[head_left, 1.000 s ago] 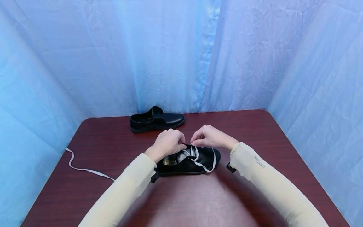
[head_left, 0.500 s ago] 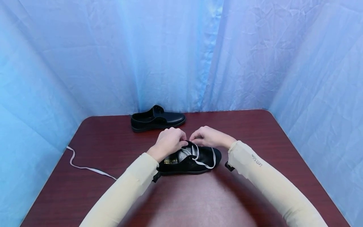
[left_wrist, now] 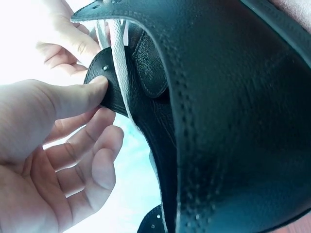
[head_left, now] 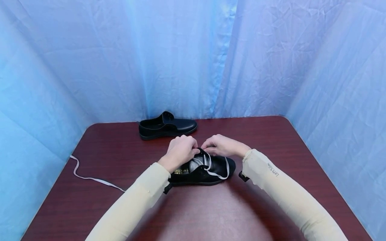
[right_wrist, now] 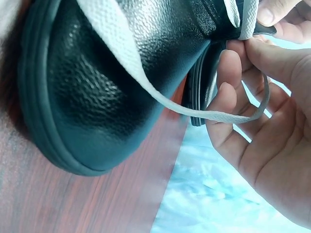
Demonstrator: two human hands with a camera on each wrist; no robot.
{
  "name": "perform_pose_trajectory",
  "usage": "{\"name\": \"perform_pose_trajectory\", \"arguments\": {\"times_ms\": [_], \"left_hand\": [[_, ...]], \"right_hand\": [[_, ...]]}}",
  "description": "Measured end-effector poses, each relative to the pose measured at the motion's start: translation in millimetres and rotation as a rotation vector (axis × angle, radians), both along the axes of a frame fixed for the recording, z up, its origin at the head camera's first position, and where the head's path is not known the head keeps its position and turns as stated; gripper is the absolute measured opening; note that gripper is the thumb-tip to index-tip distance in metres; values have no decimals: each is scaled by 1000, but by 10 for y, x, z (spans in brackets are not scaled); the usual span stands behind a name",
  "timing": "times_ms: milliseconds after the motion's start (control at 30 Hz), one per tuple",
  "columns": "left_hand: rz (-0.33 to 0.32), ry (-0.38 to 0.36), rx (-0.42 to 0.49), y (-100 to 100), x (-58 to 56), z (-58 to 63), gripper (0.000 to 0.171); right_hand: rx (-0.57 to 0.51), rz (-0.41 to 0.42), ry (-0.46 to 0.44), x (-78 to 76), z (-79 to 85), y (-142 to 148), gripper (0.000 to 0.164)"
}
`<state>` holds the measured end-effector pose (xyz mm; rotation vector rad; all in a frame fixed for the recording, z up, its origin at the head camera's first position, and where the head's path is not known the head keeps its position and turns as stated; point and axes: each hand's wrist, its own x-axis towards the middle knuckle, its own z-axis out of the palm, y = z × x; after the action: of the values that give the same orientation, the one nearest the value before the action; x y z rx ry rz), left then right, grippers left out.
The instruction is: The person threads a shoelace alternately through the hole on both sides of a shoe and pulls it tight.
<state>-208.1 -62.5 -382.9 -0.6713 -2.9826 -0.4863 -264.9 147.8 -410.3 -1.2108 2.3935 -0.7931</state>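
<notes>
A black leather shoe (head_left: 193,178) lies on the table with its toe to the right, a white shoelace (head_left: 214,174) threaded through some of its eyelets. My left hand (head_left: 182,150) pinches the far eyelet flap (left_wrist: 99,63) between thumb and forefinger; its other fingers are loosely bent in the left wrist view. Close beside it, my right hand (head_left: 223,146) pinches the shoelace (right_wrist: 160,99) at that flap. One stretch of lace loops from these fingers across the toe. The exact eyelet at the fingertips is hidden.
A second black shoe (head_left: 181,124), with no lace visible, stands near the table's back edge. On the left, a white lace (head_left: 90,178) runs from the table edge (head_left: 71,156) under my left forearm. Blue curtains (head_left: 181,60) surround the dark red table (head_left: 256,134).
The far flap has been lifted a little higher between my hands. Both hands have shifted only slightly; the second shoe has stayed in place.
</notes>
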Motion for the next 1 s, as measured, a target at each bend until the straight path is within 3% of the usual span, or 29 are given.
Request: {"name": "perform_pose_trajectory", "arguments": {"times_ms": [333, 567, 733, 1000], "left_hand": [[16, 18, -22, 77, 15, -41, 27], [69, 33, 25, 88, 40, -84, 12], [96, 68, 69, 83, 77, -104, 17], [123, 101, 85, -7, 127, -125, 15]], "right_hand": [[-26, 28, 20, 17, -20, 53, 14], [-18, -73, -59, 41, -28, 59, 15], [-13, -139, -50, 50, -33, 83, 10], [-36, -80, -44, -9, -39, -72, 15]]}}
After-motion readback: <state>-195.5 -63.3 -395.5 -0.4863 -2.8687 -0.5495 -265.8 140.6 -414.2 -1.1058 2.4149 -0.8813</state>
